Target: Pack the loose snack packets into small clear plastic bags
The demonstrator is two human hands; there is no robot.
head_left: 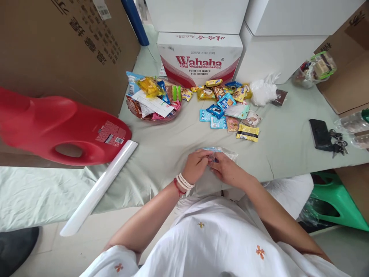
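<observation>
Head view: left hand [193, 168] and right hand [228, 170] meet, both curled and apparently pinching a clear plastic packet [231, 154] over the cloth [161, 154], short of the snack pile [226, 100]. Working at the packet's edge seems the step in hand, calling next for a light, steady two-handed hold

White beads [185, 181] plus red cord [177, 186] just behind the left hand [195, 166], red jug [83, 125] left of it (super loud), yellow-and-black packet [248, 132] beyond the right hand [227, 169].
</observation>
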